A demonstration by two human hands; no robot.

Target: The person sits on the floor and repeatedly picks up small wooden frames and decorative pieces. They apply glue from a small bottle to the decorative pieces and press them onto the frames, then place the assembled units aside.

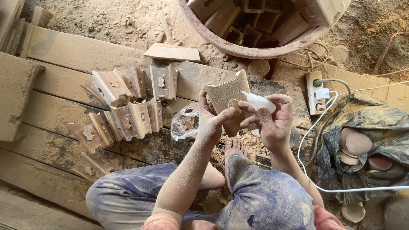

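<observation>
**Glue bottle tip at the inlay, carved block held upright at frame centre**

Seated on dusty planks, knees in blue trousers at the bottom of the frame, bare foot just below the hands.

Left hand, centre frame: fingers clamped on a carved wooden block, thumb pressing a small wooden inlay against its face. Block's long axis running roughly upright, tilted a little to the right, top edge toward the red basin at the upper centre.

Right hand, just right of the block: fingers closed around a small white bottle, nozzle aimed left and touching, or all but touching, the block's face just beside the inlay. Bottle lying nearly level, crossing the block's long axis. Right hand the nearer one to the bottle's work point; left hand only steadying.

Left half of the frame: a cluster of similar carved blocks, each with an inlay already set in, lying on the planks. Between that cluster and the left hand, a clear plastic bag of small cut pieces. Upper centre: basin filled with more wooden parts. Right side: a power strip with a white plug and cable, and sanding discs on a dark sheet. Sawdust everywhere.
</observation>
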